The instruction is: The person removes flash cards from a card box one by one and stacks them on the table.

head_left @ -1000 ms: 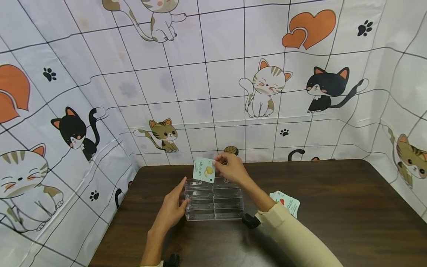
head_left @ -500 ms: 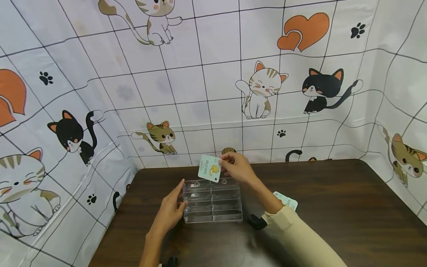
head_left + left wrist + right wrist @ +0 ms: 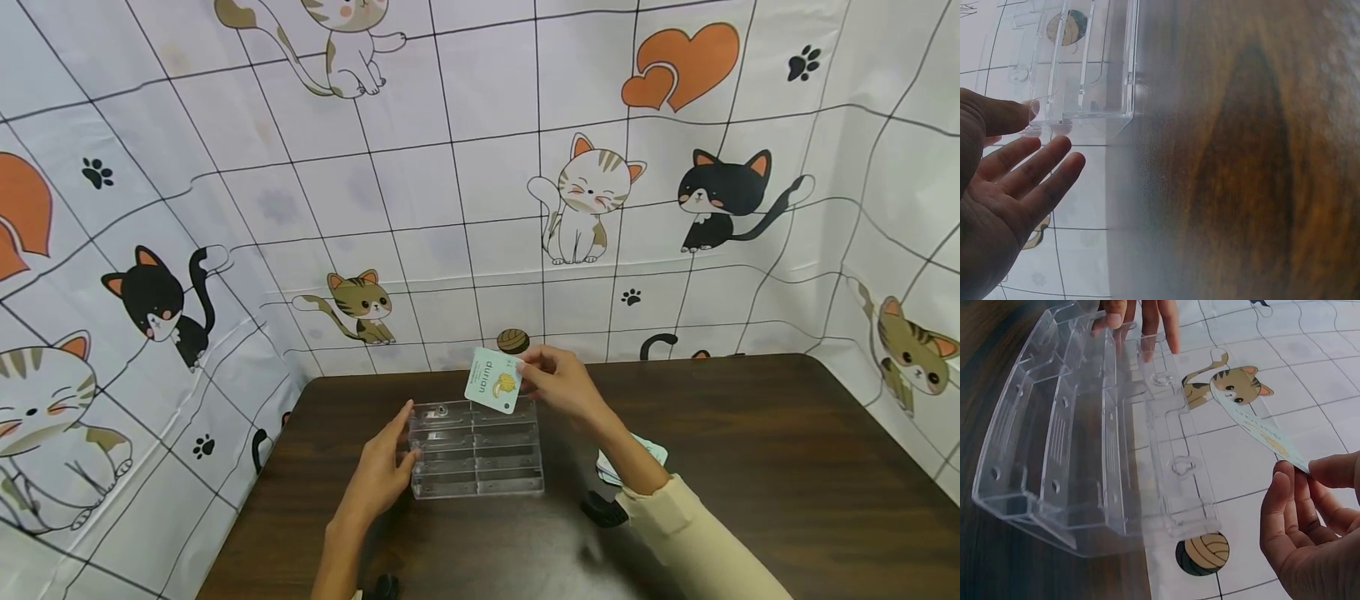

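Observation:
In the head view my right hand (image 3: 562, 383) pinches a pale green durian fruit card (image 3: 493, 381) by its right edge. The card hangs tilted above the back right of a clear plastic tiered rack (image 3: 476, 462). From the right wrist view the card (image 3: 1266, 434) appears nearly edge-on, between thumb and fingertips and apart from the rack (image 3: 1085, 431). On the rack's left side, my left hand (image 3: 378, 471) rests with its fingers fairly straight. The left wrist view has the thumb of the left hand (image 3: 1016, 181) at the rack's corner, fingers spread.
More pale green cards (image 3: 648, 450) lie in a pile on the dark wooden table (image 3: 757, 467), right of the rack and partly behind the right forearm. A white cat-print cloth (image 3: 465, 192) hangs behind the table and along both sides.
My right hand has moved right with the durian card, from over the rack's back left to over its back right. The left hand has stayed at the rack's side.

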The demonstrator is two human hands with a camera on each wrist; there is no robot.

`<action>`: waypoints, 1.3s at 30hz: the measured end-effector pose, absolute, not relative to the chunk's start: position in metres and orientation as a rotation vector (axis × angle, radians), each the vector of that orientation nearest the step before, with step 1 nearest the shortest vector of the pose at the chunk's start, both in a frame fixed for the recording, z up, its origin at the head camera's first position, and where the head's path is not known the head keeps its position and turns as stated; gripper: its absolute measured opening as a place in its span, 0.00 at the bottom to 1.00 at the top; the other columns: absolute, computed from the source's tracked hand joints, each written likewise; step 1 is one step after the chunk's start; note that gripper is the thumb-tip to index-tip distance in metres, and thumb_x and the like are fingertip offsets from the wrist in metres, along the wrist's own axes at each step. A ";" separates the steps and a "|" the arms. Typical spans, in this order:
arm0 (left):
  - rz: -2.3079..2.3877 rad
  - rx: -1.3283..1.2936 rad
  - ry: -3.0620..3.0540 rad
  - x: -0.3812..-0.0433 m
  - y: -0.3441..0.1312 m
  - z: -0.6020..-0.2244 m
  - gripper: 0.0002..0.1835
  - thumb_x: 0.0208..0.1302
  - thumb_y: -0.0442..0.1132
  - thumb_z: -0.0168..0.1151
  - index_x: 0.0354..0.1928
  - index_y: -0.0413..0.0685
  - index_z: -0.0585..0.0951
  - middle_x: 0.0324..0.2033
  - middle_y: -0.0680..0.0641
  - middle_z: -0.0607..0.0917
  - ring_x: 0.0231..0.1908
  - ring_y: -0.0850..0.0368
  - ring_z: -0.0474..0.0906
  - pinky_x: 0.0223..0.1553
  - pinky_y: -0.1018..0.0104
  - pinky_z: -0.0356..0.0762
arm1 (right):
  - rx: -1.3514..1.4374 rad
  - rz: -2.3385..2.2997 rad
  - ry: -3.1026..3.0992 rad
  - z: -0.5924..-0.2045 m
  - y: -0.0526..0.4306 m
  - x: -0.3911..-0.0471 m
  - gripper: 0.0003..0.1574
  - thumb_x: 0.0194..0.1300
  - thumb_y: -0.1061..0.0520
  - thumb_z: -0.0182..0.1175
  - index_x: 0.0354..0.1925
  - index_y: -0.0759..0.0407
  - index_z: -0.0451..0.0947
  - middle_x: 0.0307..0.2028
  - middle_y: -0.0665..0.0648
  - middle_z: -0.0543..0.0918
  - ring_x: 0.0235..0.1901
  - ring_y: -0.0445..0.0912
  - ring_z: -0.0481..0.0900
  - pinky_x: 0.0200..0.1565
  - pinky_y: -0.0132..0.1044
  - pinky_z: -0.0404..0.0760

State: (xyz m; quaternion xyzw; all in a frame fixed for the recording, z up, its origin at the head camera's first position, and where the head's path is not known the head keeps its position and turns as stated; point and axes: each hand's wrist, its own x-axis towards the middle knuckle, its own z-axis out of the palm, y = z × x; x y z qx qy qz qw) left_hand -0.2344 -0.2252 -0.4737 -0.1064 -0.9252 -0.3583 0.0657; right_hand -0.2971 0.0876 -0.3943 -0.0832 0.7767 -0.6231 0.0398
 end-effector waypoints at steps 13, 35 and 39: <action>-1.086 -0.298 -2.810 -0.234 -0.224 -0.473 0.47 0.72 0.27 0.67 0.87 0.49 0.56 0.77 0.32 0.71 0.65 0.34 0.82 0.53 0.51 0.92 | -0.261 -1.951 2.358 -0.397 0.111 -0.288 0.19 0.81 0.59 0.59 0.60 0.72 0.79 0.47 0.64 0.85 0.41 0.49 0.84 0.43 0.35 0.89; -1.124 -0.311 -2.804 -0.232 -0.222 -0.472 0.47 0.72 0.26 0.67 0.86 0.49 0.56 0.78 0.31 0.70 0.64 0.33 0.83 0.51 0.53 0.92 | -0.176 -1.981 2.327 -0.408 0.153 -0.274 0.20 0.82 0.56 0.59 0.59 0.73 0.78 0.46 0.60 0.85 0.42 0.48 0.84 0.44 0.35 0.91; -1.141 -0.311 -2.809 -0.233 -0.222 -0.472 0.47 0.72 0.26 0.67 0.87 0.49 0.55 0.79 0.31 0.68 0.66 0.32 0.81 0.54 0.54 0.92 | -0.160 -1.960 2.337 -0.410 0.160 -0.270 0.22 0.82 0.55 0.59 0.62 0.72 0.77 0.48 0.63 0.85 0.44 0.50 0.85 0.43 0.33 0.90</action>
